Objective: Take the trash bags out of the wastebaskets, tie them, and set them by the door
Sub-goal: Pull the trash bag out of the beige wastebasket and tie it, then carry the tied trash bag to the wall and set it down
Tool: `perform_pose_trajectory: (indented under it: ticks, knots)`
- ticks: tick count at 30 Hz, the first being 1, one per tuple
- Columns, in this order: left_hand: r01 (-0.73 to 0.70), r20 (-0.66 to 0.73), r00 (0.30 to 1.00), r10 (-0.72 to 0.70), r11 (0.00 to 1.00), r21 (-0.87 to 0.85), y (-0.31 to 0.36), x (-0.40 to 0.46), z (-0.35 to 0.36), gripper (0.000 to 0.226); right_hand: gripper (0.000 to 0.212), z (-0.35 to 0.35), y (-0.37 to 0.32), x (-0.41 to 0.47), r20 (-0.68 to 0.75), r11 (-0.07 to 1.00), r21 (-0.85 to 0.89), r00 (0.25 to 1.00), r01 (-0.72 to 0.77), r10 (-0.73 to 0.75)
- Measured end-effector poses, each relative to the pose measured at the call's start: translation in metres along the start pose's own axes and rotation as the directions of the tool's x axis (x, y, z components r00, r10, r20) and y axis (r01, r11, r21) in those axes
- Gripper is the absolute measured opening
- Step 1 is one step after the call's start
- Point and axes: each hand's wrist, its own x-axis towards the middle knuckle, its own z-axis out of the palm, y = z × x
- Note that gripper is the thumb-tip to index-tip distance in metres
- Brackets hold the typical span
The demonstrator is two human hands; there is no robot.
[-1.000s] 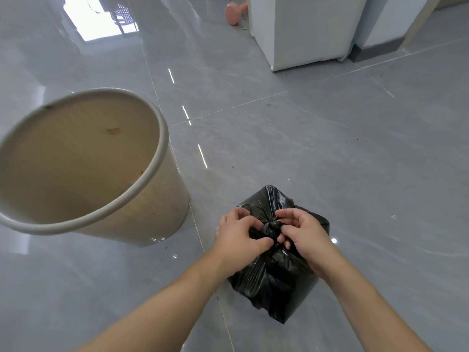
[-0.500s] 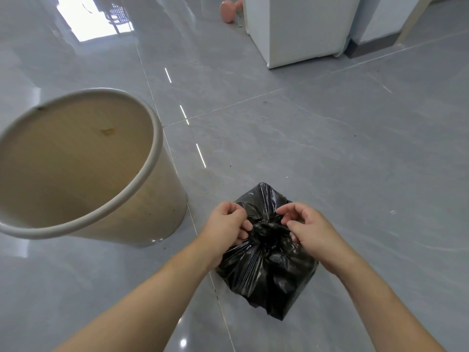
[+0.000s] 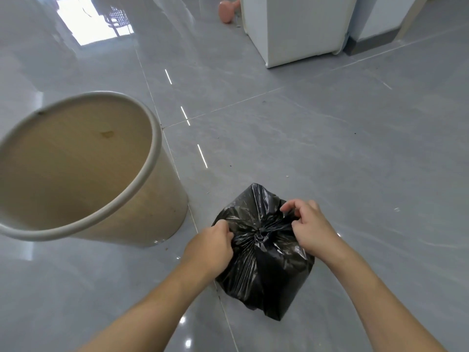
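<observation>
A: Where is the trash bag [image 3: 264, 252] right now?

B: Low in the frame, a little right of centre, sitting on the grey tile floor [image 3: 330, 148]. It is out of the wastebasket [image 3: 83, 171], which stands unlined at the left of the frame, just beside the bag.

A: And the hands?

B: Both are on the bag's gathered top. The left hand [image 3: 210, 246] has its fingers curled round a bunch of black plastic on the left of the knot [image 3: 261, 235]. The right hand [image 3: 308, 224] pinches another flap on the knot's right, a little higher in the frame.

A: So how does the knot lie from the fingers?

B: Between them, about midway, with neither hand clearly nearer. The two held flaps run out from it along a line going from lower left to upper right.

A: Which matters because?

B: I judge the knot is being cinched, so the pull should go outward along that line, the hands moving apart. Whether it is fully tight I cannot tell. No door shows in this view.
</observation>
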Motion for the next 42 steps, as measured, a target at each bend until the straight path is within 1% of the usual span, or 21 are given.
perform_pose_trajectory:
  ticks: [2, 4, 5, 6, 7, 9, 11, 12, 14, 16, 18, 20, 22, 24, 25, 29, 31, 34, 38, 40, 42]
  knots:
    - [0.081, 0.020, 0.997, -0.080, 0.995, -0.059, 0.000, 0.001, 0.002, 0.018, 0.043, 0.005, -0.004, -0.005, 0.062, 0.992, -0.098, 0.995, 0.083, -0.077]
    - [0.151, 0.064, 0.988, -0.140, 0.959, -0.239, 0.000, 0.002, 0.001, 0.009, 0.034, 0.009, -0.006, -0.010, 0.145, 0.964, -0.208, 0.980, 0.168, -0.139]
    - [0.175, 0.096, 0.984, -0.152, 0.933, -0.314, -0.001, 0.002, -0.001, 0.004, 0.033, 0.010, -0.005, -0.011, 0.176, 0.933, -0.294, 0.972, 0.205, -0.158]
    - [0.194, 0.126, 0.979, -0.159, 0.914, -0.357, -0.002, 0.002, -0.004, 0.008, 0.034, 0.010, -0.004, -0.011, 0.192, 0.891, -0.388, 0.966, 0.237, -0.173]
    - [0.209, 0.150, 0.975, -0.163, 0.899, -0.384, -0.003, 0.003, -0.006, 0.014, 0.034, 0.011, -0.003, -0.011, 0.186, 0.847, -0.471, 0.966, 0.248, -0.179]
    - [0.232, 0.196, 0.967, -0.165, 0.888, -0.397, -0.002, 0.004, -0.009, 0.027, 0.027, 0.012, -0.010, -0.011, 0.122, 0.777, -0.590, 0.976, 0.219, -0.182]
    - [0.218, 0.221, 0.964, -0.148, 0.917, -0.335, 0.003, 0.004, -0.011, 0.034, 0.022, 0.016, -0.019, -0.011, 0.073, 0.724, -0.662, 0.978, 0.195, -0.197]
    - [0.190, 0.205, 0.970, -0.134, 0.940, -0.285, 0.007, 0.003, -0.013, 0.031, 0.020, 0.017, -0.023, -0.010, 0.061, 0.717, -0.670, 0.977, 0.191, -0.203]
    - [0.123, 0.083, 0.991, -0.108, 0.969, -0.213, 0.012, 0.003, -0.016, 0.022, 0.017, 0.018, -0.029, -0.009, 0.056, 0.740, -0.645, 0.978, 0.189, -0.202]
    - [0.023, -0.068, 0.997, -0.038, 0.975, -0.220, 0.019, 0.001, -0.020, 0.027, 0.019, 0.013, -0.036, -0.010, 0.066, 0.765, -0.617, 0.980, 0.187, -0.186]
    - [-0.043, -0.122, 0.993, 0.011, 0.965, -0.260, 0.024, 0.001, -0.025, 0.035, 0.024, 0.002, -0.048, -0.011, 0.067, 0.769, -0.615, 0.983, 0.177, -0.173]
    - [-0.075, -0.136, 0.990, 0.026, 0.924, -0.376, 0.027, -0.002, -0.031, 0.042, 0.026, -0.014, -0.066, -0.015, 0.064, 0.769, -0.615, 0.983, 0.174, -0.171]
    - [-0.125, -0.199, 0.980, 0.016, 0.825, -0.551, 0.032, -0.010, -0.044, 0.034, 0.025, -0.032, -0.089, -0.024, 0.046, 0.788, -0.594, 0.985, 0.161, -0.167]
    - [-0.128, -0.212, 0.977, -0.019, 0.742, -0.658, 0.046, -0.023, -0.070, 0.027, 0.025, -0.052, -0.120, -0.037, 0.028, 0.810, -0.572, 0.990, 0.127, -0.135]
    - [-0.108, -0.199, 0.979, -0.039, 0.729, -0.676, 0.056, -0.032, -0.088, 0.026, 0.025, -0.064, -0.138, -0.044, 0.033, 0.818, -0.565, 0.993, 0.111, -0.112]
    - [-0.024, -0.130, 0.988, -0.088, 0.735, -0.678, 0.104, -0.072, -0.189, 0.024, 0.026, -0.128, -0.228, -0.080, 0.056, 0.838, -0.545, 0.998, 0.039, -0.010]
    - [-0.028, -0.131, 0.988, -0.079, 0.749, -0.662, 0.126, -0.090, -0.255, 0.024, 0.026, -0.170, -0.283, -0.100, 0.074, 0.858, -0.514, 0.997, 0.024, 0.016]
    - [-0.039, -0.170, 0.982, -0.084, 0.789, -0.613, 0.157, -0.123, -0.373, 0.023, 0.027, -0.242, -0.375, -0.133, 0.110, 0.891, -0.454, 0.993, 0.024, 0.030]
    - [-0.040, -0.223, 0.971, -0.085, 0.863, -0.504, 0.203, -0.187, -0.545, 0.020, 0.027, -0.330, -0.510, -0.191, 0.171, 0.884, -0.449, 0.984, 0.129, -0.056]
    - [-0.105, -0.304, 0.952, -0.023, 0.911, -0.399, 0.223, -0.223, -0.618, 0.022, 0.029, -0.365, -0.571, -0.228, 0.220, 0.831, -0.508, 0.967, 0.226, -0.129]
    - [-0.167, -0.418, 0.907, 0.044, 0.951, -0.260, 0.235, -0.257, -0.676, 0.022, 0.031, -0.393, -0.619, -0.262, 0.225, 0.723, -0.597, 0.938, 0.348, -0.265]
